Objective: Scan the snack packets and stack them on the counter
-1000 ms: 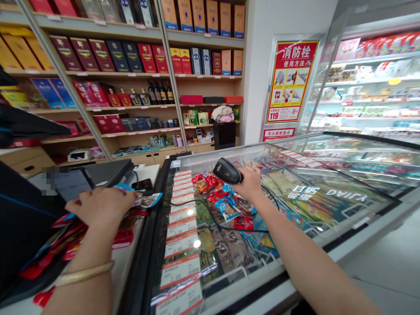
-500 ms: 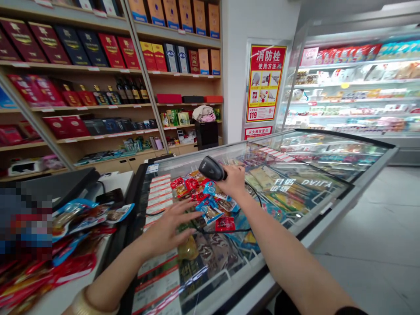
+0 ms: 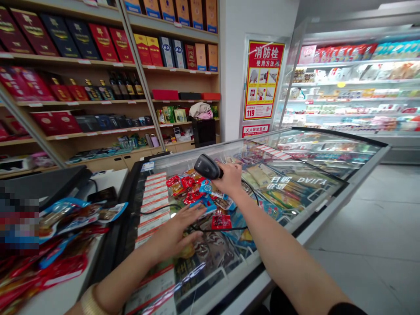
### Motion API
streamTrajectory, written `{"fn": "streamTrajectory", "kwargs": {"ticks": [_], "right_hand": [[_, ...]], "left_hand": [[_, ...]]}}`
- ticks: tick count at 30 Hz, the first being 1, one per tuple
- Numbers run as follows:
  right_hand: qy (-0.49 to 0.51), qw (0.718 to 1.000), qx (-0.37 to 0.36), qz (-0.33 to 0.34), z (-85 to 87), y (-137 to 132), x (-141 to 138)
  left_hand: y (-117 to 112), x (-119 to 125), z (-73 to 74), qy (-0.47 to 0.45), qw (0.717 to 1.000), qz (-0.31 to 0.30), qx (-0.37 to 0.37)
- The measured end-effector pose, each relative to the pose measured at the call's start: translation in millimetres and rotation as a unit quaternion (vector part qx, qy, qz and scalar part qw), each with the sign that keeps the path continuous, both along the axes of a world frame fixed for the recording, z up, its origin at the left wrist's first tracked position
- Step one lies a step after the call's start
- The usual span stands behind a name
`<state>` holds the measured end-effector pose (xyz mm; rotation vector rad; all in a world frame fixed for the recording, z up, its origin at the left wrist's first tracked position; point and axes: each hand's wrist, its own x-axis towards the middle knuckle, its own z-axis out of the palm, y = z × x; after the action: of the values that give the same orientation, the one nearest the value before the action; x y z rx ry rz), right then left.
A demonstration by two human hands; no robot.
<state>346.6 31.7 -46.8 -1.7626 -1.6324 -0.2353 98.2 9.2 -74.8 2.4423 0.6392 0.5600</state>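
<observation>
My right hand [image 3: 230,178] is wrapped round the handle of a black barcode scanner [image 3: 207,167], held above the freezer's glass top with its head pointing left. Its black cable [image 3: 226,229] loops over the glass below. Beneath the scanner lies a pile of small snack packets, among them a red packet [image 3: 221,221] and several blue and red ones. My left hand [image 3: 177,229], fingers stretched and palm down, reaches over the near left side of the pile. Its fingertips overlap a blue packet [image 3: 207,204]; whether they touch it I cannot tell.
On the left, a white counter [image 3: 70,288] bears more red and blue snack packets [image 3: 75,216] and a dark device. Price labels [image 3: 152,205] line the chest freezer [image 3: 315,210]. Behind stand shelves of boxed bottles [image 3: 105,42], a fire-hydrant poster [image 3: 263,78] and a lit refrigerated display [image 3: 354,96].
My left hand has lowered slightly and covers more of the blue packet. The scanner stays in my right hand above the pile. The whole view has shifted a little.
</observation>
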Motion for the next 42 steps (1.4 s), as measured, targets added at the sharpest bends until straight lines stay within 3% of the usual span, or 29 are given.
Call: {"fn": "streamTrajectory", "kwargs": {"ticks": [2,6,9,13,16,21,24,37,42], "right_hand": [[0.003,1.000,0.001,-0.001,0.1,0.2,0.5],[-0.004,1.000,0.007,-0.005,-1.0,0.7,1.2],[-0.007,1.000,0.016,-0.001,-1.9,0.8,0.8],[-0.017,0.999,0.033,0.037,-0.6,-0.1,-1.1],[-0.034,0.994,0.039,0.096,1.8,-2.6,-5.5],[-0.077,0.972,0.036,0.220,5.2,-11.6,-21.1],[-0.096,0.961,0.031,0.258,6.0,-17.2,-30.7],[-0.108,0.958,0.040,0.263,3.3,-19.0,-37.9],[-0.093,0.962,0.085,0.243,-1.6,-16.7,-33.6]], "left_hand": [[3.9,-5.2,6.9,-0.114,0.988,0.095,-0.044],[9.8,-16.6,22.7,-0.304,0.905,0.245,-0.167],[15.1,-24.2,30.3,-0.366,0.859,0.291,-0.207],[23.1,-32.5,33.9,-0.424,0.827,0.322,-0.179],[26.5,-37.7,34.7,-0.420,0.830,0.333,-0.152],[29.0,-43.4,33.9,-0.345,0.863,0.351,-0.113],[30.6,-44.3,32.0,-0.317,0.875,0.360,-0.068],[33.8,-46.4,24.7,-0.207,0.918,0.330,0.077],[37.4,-52.9,25.2,-0.153,0.891,0.380,0.198]]}}
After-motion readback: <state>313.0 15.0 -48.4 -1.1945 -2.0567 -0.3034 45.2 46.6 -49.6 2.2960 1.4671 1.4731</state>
